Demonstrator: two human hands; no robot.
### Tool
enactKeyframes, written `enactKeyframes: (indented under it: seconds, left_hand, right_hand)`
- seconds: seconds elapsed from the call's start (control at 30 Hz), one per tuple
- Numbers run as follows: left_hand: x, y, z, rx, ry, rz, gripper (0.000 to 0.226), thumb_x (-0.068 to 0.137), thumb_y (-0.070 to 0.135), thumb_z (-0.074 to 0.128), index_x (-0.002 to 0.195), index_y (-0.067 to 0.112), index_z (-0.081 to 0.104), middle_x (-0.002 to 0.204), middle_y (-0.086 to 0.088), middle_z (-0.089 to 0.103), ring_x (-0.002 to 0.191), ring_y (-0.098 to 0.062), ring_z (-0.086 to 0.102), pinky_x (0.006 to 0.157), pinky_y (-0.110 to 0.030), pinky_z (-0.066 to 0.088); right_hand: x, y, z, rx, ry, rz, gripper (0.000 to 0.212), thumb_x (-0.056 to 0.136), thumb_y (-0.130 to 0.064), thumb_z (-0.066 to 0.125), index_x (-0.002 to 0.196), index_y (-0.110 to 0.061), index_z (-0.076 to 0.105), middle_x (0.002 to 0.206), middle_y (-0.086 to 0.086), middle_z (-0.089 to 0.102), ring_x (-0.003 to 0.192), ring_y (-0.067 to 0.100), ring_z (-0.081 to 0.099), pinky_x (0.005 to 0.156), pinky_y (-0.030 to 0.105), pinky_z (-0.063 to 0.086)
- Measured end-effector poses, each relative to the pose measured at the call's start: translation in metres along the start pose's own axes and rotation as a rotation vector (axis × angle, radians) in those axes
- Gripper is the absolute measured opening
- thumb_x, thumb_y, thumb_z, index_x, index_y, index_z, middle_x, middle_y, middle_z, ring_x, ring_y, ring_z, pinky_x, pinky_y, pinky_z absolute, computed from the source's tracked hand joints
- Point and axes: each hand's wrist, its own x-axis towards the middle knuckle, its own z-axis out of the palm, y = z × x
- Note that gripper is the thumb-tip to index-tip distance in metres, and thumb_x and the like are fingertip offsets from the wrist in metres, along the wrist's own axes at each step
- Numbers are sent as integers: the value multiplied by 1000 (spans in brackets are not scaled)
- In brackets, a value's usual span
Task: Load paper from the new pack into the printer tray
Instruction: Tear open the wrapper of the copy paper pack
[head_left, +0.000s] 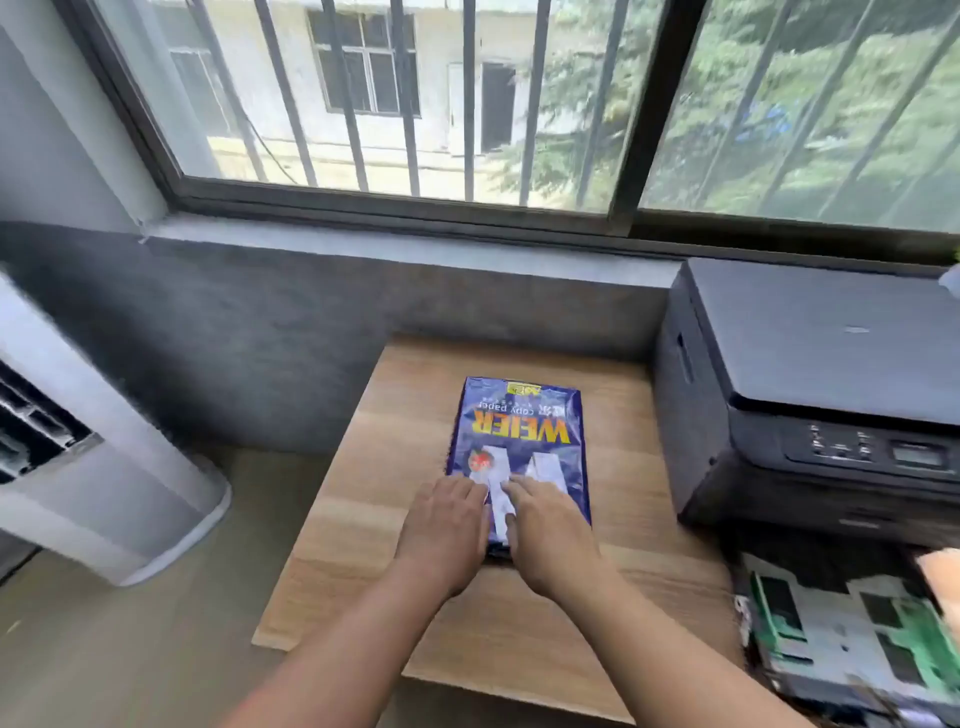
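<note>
Both hands flat, palms down on the near end of the paper pack (519, 447) — left hand (445, 530) at its 7 o'clock corner, right hand (545, 535) at 5 o'clock, fingers spread and resting on the wrapper, not clenched around anything. The pack is blue, lettering upside down to the viewer, and lies flat mid-table (363, 519), wrapper apparently sealed. Printer (810, 395) sits at 3 o'clock of the pack, near but apart, lid down. Tray (841, 639) with green guides is at 4 o'clock, low beside the table. White appliance (104, 499) stands at 9 o'clock on the floor — window (467, 104) at 12.
</note>
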Motion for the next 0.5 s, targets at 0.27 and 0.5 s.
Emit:
enactKeyframes:
  seconds: [0.27,0.5]
  left_hand:
    - [40,-37,96,50,-209,191,48,89,24,40,134,9,47,140,-7,50,130,-26,42,109,-40,36]
    - [40,-34,111,-11,-291,273,52,94,20,37,143,5,32,153,-7,31,140,-24,28,115,-34,28]
  right_hand:
    - [41,30,91,42,-147,158,29,97,-15,42,124,-15,50,133,2,50,121,26,45,90,37,44]
    - [64,30,111,185,-10,363,18,93,-26,52,109,-17,54,112,5,53,106,27,51,83,39,48]
